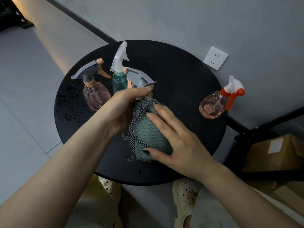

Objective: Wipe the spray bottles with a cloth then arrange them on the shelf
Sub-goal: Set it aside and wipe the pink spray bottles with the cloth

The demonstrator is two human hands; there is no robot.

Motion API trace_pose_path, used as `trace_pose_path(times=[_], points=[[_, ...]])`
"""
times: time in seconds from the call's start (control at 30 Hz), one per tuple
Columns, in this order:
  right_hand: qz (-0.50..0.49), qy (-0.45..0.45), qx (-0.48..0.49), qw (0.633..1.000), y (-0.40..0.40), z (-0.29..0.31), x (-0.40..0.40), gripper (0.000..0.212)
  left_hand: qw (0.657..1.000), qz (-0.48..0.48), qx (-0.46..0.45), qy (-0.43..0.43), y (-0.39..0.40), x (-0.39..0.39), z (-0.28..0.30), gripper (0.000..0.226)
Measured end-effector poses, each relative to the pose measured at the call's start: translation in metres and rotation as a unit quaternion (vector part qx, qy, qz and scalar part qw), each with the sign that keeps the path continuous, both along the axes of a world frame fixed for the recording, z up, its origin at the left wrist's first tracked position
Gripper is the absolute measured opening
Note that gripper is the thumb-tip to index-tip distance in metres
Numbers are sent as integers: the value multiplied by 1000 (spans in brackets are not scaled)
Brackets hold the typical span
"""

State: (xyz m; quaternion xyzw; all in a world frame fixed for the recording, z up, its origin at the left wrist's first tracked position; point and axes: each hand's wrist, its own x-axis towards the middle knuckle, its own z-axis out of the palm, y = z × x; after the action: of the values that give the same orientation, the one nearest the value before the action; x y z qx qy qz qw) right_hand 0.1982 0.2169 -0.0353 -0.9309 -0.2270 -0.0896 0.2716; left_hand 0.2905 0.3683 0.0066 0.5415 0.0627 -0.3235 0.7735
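Note:
Above the round black table (181, 83), my left hand (121, 111) grips a spray bottle by its neck, just under its grey trigger head (139, 78). A green knitted cloth with a checked border (148, 132) wraps the bottle's body and hides it. My right hand (174, 139) presses the cloth around the bottle, fingers spread. On the table stand a pink bottle with a grey trigger (93, 94), a green bottle with a white trigger (119, 79), and, at the right edge, a pink bottle with a red and white trigger (213, 104).
Water drops speckle the table's left side (70, 102). A white wall socket (215, 58) sits on the grey wall behind. At the right stands a black shelf frame (246, 129) with cardboard boxes (276, 153). My feet in light shoes (184, 199) are below the table.

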Motion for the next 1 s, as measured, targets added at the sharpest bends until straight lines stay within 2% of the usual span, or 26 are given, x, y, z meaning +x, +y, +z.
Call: trace_pose_path(times=[0.17,0.3,0.4,0.5,0.6,0.7,0.8,0.87,1.0], points=[[33,-71,-40,996,-1,-2,1,56,999,14,24,-22,4,2,0,36],[122,-151,-136,972,-5,-5,1,42,994,34,81,-65,8,3,-2,26],[162,-169,-160,959,-4,-7,0,36,986,38,128,-97,7,2,-2,19],[156,-160,-144,964,-3,-4,2,39,978,46,163,-118,4,1,-1,19],[104,-119,-86,984,-3,0,4,40,978,54,158,-122,4,3,-1,17],[33,-35,12,999,-2,1,7,43,979,32,156,-129,4,2,-1,17],[0,36,75,997,3,0,7,47,978,8,162,-127,1,0,-1,18],[0,35,66,997,5,-2,5,48,978,9,169,-125,0,0,-3,22],[54,-40,-19,998,3,-1,2,43,982,36,156,-99,1,2,-5,32]])
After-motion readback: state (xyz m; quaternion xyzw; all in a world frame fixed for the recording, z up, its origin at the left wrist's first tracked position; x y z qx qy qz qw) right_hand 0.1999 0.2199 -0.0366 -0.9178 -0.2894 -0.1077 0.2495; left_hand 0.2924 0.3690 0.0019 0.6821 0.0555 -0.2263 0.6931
